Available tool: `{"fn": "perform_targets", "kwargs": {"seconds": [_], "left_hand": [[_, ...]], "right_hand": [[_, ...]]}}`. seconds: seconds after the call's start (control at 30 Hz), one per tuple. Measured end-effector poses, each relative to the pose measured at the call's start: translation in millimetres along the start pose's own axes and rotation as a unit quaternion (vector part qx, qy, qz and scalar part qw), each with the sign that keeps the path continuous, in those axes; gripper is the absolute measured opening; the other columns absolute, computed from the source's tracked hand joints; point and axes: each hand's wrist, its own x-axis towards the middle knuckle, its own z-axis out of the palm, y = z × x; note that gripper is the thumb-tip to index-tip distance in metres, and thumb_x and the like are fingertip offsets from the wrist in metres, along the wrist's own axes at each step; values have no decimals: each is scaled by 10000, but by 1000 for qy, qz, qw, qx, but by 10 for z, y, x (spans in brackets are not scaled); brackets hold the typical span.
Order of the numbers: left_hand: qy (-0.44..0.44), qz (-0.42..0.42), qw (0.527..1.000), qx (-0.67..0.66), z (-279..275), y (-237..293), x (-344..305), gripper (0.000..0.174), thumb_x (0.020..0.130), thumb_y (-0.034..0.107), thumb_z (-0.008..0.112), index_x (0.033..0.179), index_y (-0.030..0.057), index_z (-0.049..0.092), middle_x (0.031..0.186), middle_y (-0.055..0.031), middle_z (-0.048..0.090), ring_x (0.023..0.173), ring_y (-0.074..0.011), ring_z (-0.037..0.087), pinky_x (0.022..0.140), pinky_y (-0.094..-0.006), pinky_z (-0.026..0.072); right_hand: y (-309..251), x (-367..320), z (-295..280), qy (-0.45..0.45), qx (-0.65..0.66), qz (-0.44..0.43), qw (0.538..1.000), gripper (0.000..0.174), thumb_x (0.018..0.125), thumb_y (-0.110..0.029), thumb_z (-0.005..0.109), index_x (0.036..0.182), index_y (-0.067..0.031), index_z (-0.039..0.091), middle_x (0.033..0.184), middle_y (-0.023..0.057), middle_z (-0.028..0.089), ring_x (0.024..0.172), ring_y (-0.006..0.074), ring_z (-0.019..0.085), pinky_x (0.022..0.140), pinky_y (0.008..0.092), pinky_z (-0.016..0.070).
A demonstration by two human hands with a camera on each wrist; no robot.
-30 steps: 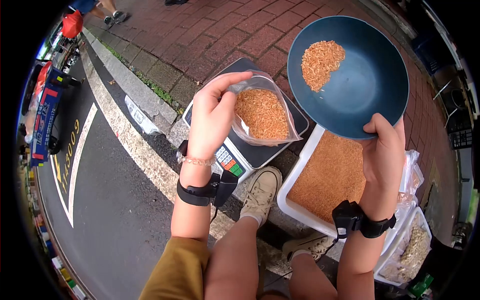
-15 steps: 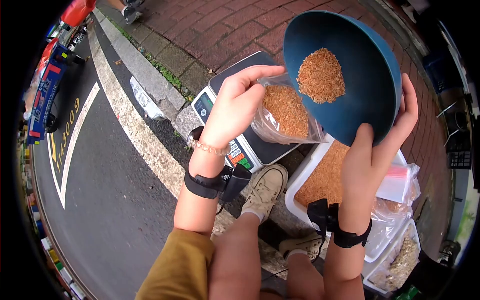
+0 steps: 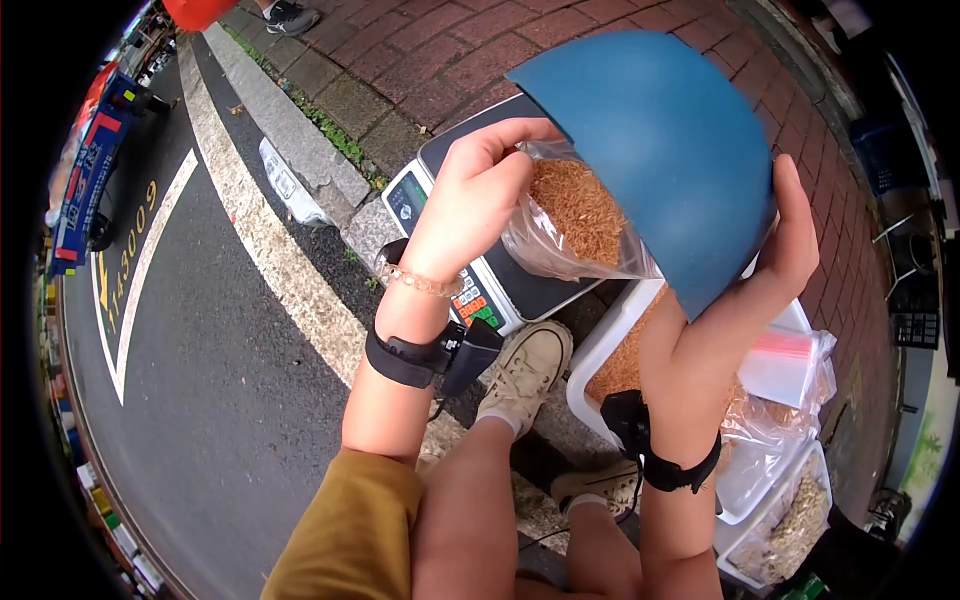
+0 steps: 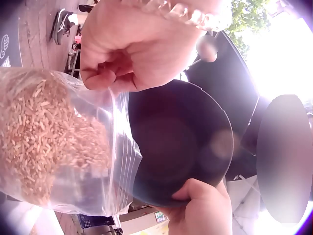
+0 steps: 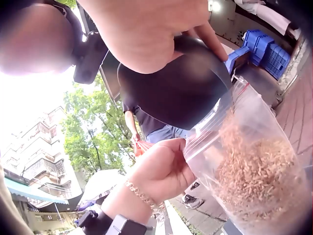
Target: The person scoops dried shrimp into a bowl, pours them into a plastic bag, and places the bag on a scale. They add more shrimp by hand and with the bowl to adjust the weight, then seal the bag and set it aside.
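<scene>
My left hand point(image 3: 480, 195) pinches the rim of a clear zip bag point(image 3: 540, 245) that is part-filled with reddish-brown grains point(image 3: 580, 215), which look like rice. In my right hand point(image 3: 730, 330) is a blue bowl point(image 3: 660, 150), tipped steeply over the bag's mouth with its rounded underside toward the head camera. The right wrist view shows a stream of grains point(image 5: 229, 128) dropping from the bowl into the bag. Under the bag stands a digital scale point(image 3: 405, 205) with a keypad. Seen in the left wrist view, the inside of the bowl point(image 4: 181, 132) is dark.
A white tub point(image 3: 590, 370) of similar grains stands right of the scale, partly behind my right arm. Beyond it lie plastic bags point(image 3: 800, 365) and a smaller white tray point(image 3: 735, 560) of pale bits. My shoe point(image 3: 530, 370) is close to the scale. Another person's shoe point(image 3: 290, 17) shows at the top.
My right hand has brought the bowl left and turned it over, from nearly level with grains lying inside to tipped at the bag's mouth. My left hand keeps the bag's rim, shifted slightly right.
</scene>
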Motion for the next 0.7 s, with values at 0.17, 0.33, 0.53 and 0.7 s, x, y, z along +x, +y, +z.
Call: {"fn": "perform_targets", "kwargs": {"seconds": [0.17, 0.33, 0.53, 0.7], "left_hand": [[38, -13, 998, 40, 27, 40, -68, 357, 868, 9, 430, 1143, -45, 651, 829, 13, 621, 696, -23, 489, 606, -205, 402], [-40, 26, 999, 4, -44, -177, 80, 394, 847, -1, 421, 1159, -27, 660, 832, 13, 627, 693, -24, 493, 615, -204, 412], [-16, 28, 999, -2, 3, -140, 37, 437, 808, 6, 421, 1164, -27, 673, 676, 63, 526, 628, -26, 446, 631, -172, 372], [-13, 34, 999, -16, -2, -171, 46, 455, 799, -13, 402, 1163, -35, 674, 624, 74, 413, 606, -42, 395, 606, -199, 348]], "right_hand": [[221, -63, 61, 44, 34, -60, 997, 599, 842, 66, 461, 1415, 27, 293, 1447, 187, 331, 1304, 312, 389, 1106, 417, 297], [417, -152, -125, 173, 60, 123, 975, 636, 804, 51, 440, 1424, -13, 313, 1390, 157, 393, 1231, 266, 447, 1068, 363, 325], [1147, -449, -524, 258, 60, 240, 934, 681, 778, 74, 449, 1438, -11, 300, 1430, 166, 347, 1288, 286, 401, 1099, 392, 297], [2070, -1141, -969, 105, -306, 90, 942, 724, 755, 163, 458, 1444, -38, 367, 1384, 207, 383, 1295, 379, 367, 1111, 456, 261]]}}
